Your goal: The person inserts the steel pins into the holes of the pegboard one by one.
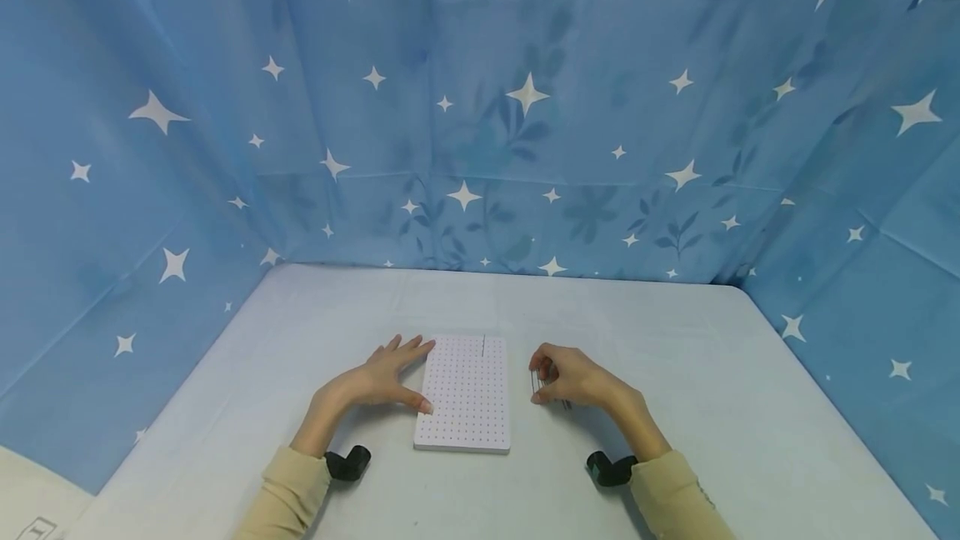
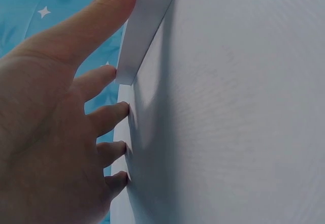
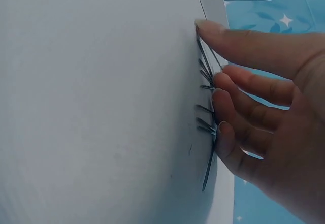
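A white board point(image 1: 465, 407) with a grid of small holes lies flat on the table. One thin dark pin point(image 1: 483, 346) stands upright near its far right corner. My left hand point(image 1: 378, 377) has its fingers spread at the board's left side, thumb and index fingertip right at the edge. To the right of the board, my right hand point(image 1: 572, 375) pinches a thin pin point(image 3: 216, 57) between thumb and index finger, low over the table. Several more dark pins point(image 3: 205, 109) lie loosely under its curled fingers, partly hidden by them.
The white table point(image 1: 645, 332) ends at a blue star-patterned curtain point(image 1: 480, 132) behind and along both sides. A black wrist camera point(image 1: 348, 464) is strapped at the left wrist, another black camera point(image 1: 611, 469) at the right wrist.
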Action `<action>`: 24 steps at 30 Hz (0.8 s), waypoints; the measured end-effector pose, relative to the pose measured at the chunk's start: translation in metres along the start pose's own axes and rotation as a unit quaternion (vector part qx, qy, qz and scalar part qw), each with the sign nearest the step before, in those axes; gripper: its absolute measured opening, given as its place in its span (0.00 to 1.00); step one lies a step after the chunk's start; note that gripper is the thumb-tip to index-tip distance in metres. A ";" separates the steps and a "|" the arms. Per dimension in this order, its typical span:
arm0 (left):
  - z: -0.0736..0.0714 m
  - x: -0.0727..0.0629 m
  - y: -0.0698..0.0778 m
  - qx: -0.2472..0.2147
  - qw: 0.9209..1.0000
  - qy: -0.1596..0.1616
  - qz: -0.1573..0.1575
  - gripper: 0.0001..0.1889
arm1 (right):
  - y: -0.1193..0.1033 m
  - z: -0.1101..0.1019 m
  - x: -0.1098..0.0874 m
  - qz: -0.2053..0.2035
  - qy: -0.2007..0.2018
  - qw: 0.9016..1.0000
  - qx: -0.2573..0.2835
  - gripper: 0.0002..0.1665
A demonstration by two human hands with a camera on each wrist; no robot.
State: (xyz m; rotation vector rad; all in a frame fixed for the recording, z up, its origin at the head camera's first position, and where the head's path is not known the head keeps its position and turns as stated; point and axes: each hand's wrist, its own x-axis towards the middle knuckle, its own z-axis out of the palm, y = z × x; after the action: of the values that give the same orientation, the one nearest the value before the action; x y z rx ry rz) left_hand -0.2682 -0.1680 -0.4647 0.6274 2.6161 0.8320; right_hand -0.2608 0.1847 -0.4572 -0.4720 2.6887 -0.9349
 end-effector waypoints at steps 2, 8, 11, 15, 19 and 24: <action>0.000 0.000 0.000 0.000 1.000 0.001 0.000 0.58 | 0.000 -0.001 0.000 -0.007 0.003 1.000 -0.001 0.22; 0.000 0.000 0.000 0.003 1.000 -0.001 0.001 0.58 | 0.000 0.000 0.000 -0.018 0.013 1.000 0.003 0.21; 0.000 -0.001 0.001 -0.001 1.000 -0.001 -0.003 0.58 | 0.000 0.001 0.000 -0.027 0.015 1.000 0.005 0.20; 0.000 -0.003 0.002 -0.005 1.000 -0.001 -0.007 0.58 | -0.001 0.002 0.000 -0.041 0.016 0.999 0.002 0.19; 0.000 -0.003 0.003 -0.003 1.000 -0.002 -0.004 0.57 | -0.001 0.002 0.001 -0.052 0.019 0.998 0.000 0.17; -0.001 -0.003 0.003 -0.002 1.000 -0.002 -0.001 0.57 | -0.003 0.002 0.002 -0.064 0.026 0.998 0.005 0.14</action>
State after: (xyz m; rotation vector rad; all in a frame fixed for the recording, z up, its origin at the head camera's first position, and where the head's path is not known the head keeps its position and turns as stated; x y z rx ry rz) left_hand -0.2654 -0.1678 -0.4614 0.6258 2.6097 0.8348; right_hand -0.2610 0.1810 -0.4573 -0.6330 2.7250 -1.0088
